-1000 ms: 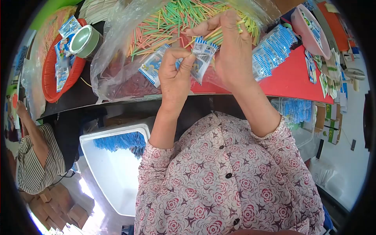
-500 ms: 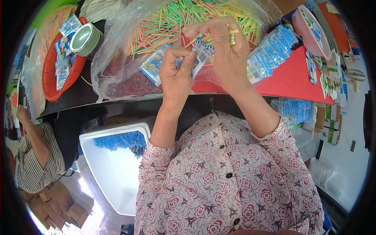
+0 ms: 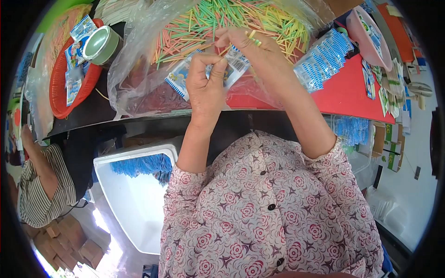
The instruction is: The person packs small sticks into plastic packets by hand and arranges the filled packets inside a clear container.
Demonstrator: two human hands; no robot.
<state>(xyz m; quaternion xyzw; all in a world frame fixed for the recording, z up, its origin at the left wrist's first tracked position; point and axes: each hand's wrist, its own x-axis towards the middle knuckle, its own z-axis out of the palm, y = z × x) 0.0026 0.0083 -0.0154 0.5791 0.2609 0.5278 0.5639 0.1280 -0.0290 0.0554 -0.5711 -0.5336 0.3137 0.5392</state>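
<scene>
My left hand (image 3: 205, 85) is closed in a pinch, thumb against curled finger, at a blue-and-white printed plastic packet (image 3: 238, 65) with a barcode. The exact grip is partly hidden behind the fingers. More blue-and-white packaging (image 3: 178, 79) lies under and to the left of that hand. My right hand (image 3: 257, 53) reaches across just above the packet, its fingertips near the left thumb. Short yellow sticks (image 3: 254, 39) poke out between its fingers. Behind both hands spreads a big heap of thin pink, green and yellow sticks (image 3: 222, 21) on clear plastic.
A fan of blue-striped packets (image 3: 322, 60) lies on the red table surface (image 3: 340, 99). At left is a red basket (image 3: 58, 88) with packets and a round tub (image 3: 102, 46). A pink basin (image 3: 368, 39) stands right; a white bin (image 3: 134, 208) is below. Another person's striped sleeve (image 3: 48, 185) shows left.
My right hand has swung left and lower, its fingers closer to my left hand. The barcoded packet has turned flatter. My left hand has shifted only slightly.
</scene>
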